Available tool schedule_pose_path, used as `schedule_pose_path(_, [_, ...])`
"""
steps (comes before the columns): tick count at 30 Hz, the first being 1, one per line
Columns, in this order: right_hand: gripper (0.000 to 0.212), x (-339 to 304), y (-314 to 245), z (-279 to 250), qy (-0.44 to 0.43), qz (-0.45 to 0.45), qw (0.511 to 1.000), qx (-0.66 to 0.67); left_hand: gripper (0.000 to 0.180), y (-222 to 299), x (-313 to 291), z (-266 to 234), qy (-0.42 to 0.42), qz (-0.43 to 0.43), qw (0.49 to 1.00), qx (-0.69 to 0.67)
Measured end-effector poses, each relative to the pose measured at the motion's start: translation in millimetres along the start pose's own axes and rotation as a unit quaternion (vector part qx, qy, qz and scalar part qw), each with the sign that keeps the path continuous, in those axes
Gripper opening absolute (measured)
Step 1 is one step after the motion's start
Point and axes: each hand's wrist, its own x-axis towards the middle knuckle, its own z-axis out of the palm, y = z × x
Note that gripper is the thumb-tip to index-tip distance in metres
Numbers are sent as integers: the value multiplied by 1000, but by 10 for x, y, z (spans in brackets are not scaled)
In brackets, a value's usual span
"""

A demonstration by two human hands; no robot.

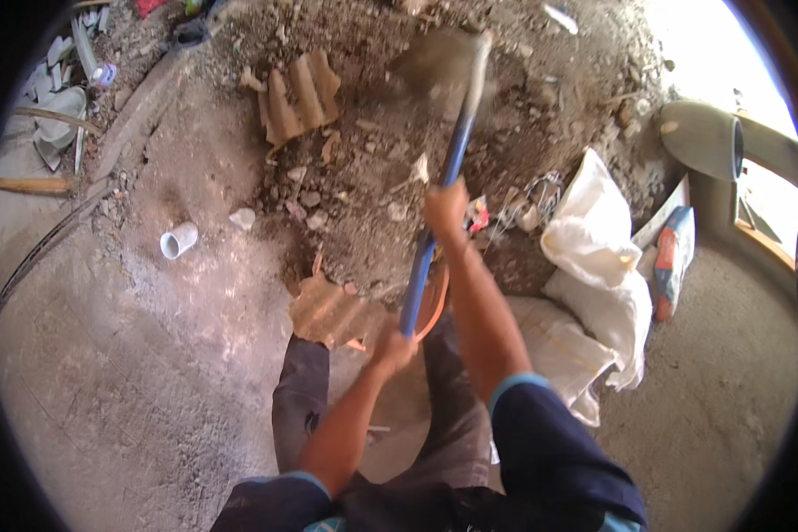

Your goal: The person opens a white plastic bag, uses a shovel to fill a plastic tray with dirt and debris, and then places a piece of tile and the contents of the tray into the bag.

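A long-handled hoe reaches away from me over the dirt pile; its shaft is blue, turning pale near the head. The blade at its far end is blurred by motion, so its exact shape is hard to make out. My left hand is wrapped round the near end of the shaft. Higher up, my right hand grips the same shaft. Between my legs and the pile, an orange curved rim shows beside the shaft, partly covered. A brown corrugated piece lies against it, before my left leg.
White sacks stand and slump at my right, near a red-and-blue bag. Behind them lies a wide grey pipe. Another corrugated piece rests on the pile. A short white pipe and a black hose lie left.
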Motion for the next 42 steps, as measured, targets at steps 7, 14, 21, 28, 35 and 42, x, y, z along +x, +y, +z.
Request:
schedule_pose_path(7, [36,-1861,483,-213,-137,61,986,-70,9,-1041,-1713,334,-49,-226,968,-94])
schedule_pose_path(14, [38,-1283,-374,-824,2,-32,999,-27,14,-581,-728,296,-41,-50,998,21])
schedule_pose_path(21, [41,549,-1364,-231,17,-34,996,-86,6,498,630,-525,-85,210,972,-65])
schedule_pose_path(28, [41,-226,-1407,91,-87,-10,990,-109,6,754,-430,-773,-113,-87,930,-339])
schedule_pose_path(35, [42,-1693,-112,97,-118,77,983,-119,18,-544,-1591,-396,-76,-246,958,-124])
schedule_pose_path(42, [34,-2024,240,-499,-30,-52,995,-79,22,-827,-1912,15,-20,-117,993,-16])
